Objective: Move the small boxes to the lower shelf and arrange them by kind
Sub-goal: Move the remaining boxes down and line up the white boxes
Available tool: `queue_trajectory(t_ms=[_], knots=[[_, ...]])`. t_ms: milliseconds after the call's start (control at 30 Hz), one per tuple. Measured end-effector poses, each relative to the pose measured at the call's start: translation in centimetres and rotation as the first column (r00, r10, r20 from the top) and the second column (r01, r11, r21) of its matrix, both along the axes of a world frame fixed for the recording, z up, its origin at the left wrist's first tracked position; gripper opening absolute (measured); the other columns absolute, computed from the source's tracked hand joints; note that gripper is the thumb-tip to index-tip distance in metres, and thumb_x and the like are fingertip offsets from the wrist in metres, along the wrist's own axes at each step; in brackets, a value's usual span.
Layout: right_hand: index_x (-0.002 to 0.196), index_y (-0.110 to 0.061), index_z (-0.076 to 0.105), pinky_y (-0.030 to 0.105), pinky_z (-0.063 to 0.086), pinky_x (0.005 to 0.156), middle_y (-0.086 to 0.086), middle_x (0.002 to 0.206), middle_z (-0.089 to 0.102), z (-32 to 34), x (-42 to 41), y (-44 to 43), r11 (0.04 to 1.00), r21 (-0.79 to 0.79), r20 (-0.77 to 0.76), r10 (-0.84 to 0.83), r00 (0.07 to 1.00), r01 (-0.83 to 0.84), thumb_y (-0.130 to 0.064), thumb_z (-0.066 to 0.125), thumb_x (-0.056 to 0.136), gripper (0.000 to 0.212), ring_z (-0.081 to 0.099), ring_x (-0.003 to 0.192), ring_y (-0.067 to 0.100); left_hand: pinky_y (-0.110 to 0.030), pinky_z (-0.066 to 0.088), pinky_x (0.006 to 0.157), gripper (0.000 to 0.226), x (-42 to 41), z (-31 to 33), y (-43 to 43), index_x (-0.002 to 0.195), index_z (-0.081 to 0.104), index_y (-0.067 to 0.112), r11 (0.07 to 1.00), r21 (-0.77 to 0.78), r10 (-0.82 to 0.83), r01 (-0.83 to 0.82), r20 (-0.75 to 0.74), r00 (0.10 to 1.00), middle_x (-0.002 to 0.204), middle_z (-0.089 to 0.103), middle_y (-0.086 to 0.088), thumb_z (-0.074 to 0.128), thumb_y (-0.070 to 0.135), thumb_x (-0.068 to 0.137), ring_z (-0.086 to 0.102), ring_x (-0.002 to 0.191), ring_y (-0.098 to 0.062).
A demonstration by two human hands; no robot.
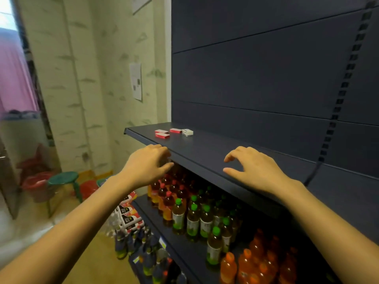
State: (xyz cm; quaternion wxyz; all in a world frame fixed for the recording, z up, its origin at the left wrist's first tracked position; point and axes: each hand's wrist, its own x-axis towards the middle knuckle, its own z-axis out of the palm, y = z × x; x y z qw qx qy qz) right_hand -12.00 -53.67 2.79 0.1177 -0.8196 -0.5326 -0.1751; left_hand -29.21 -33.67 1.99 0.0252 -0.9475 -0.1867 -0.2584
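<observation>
Dark shelf [205,148]; both hands empty, fingers spread; left hand [147,165]; right hand [254,169]

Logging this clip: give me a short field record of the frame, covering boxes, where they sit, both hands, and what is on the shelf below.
boxes: three red boxes and one white box
location: far left end of the dark upper shelf
left hand: empty, at the shelf's front edge
right hand: empty, open, over the shelf
shelf below: bottles with red caps, green caps and orange drinks
progress: no box picked up yet
</observation>
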Motion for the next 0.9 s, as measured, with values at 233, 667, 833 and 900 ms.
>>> queue_trajectory(t_ms=[233,667,833,900], knots=[[0.12,-0.031,0.052,0.027,0.037,0.078,-0.01,0.126,0.052,-0.7,-0.1,11.9,1.0,-0.013,-0.014,-0.027,1.0,0.027,-0.05,0.047,0.09,0.035,0.047,0.117,0.012,-0.03,0.046,0.08,0.034,-0.7,-0.1,11.1,0.111,0.057,0.018,0.999,0.037,-0.025,0.027,-0.043,0.999,0.115,0.061,0.001,0.051,0.042,0.088,0.056,0.103,-0.016],[0.12,-0.027,0.052,0.03,0.042,0.079,-0.006,0.123,0.056,-1.0,3.3,28.9,0.994,-0.073,-0.025,-0.082,0.996,0.08,-0.048,0.049,0.089,0.037,0.053,0.111,0.015,-0.028,0.046,0.084,0.036,3.0,-1.1,26.2,0.115,0.055,0.021,0.994,0.03,-0.106,0.107,-0.03,0.994,0.116,0.061,0.003,0.05,0.044,0.088,0.055,0.104,-0.013],[0.121,-0.025,0.055,0.029,0.042,0.075,-0.004,0.122,0.058,-0.9,7.1,34.8,0.99,-0.076,0.008,-0.12,0.993,0.12,-0.051,0.05,0.088,0.042,0.055,0.107,0.016,-0.028,0.046,0.084,0.036,6.9,-1.9,31.2,0.113,0.057,0.02,0.99,0.027,-0.141,0.141,-0.016,0.99,0.116,0.062,0.001,0.05,0.044,0.088,0.056,0.104,-0.015],[0.121,-0.023,0.054,0.032,0.043,0.075,-0.003,0.121,0.057,-0.9,8.7,36.9,0.985,-0.102,0.02,-0.141,0.99,0.142,-0.056,0.047,0.087,0.048,0.056,0.105,0.018,-0.031,0.047,0.085,0.036,8.5,-2.0,33.3,0.113,0.057,0.019,0.989,0.025,-0.144,0.145,-0.017,0.989,0.115,0.062,0.0,0.05,0.044,0.088,0.056,0.105,-0.016]])
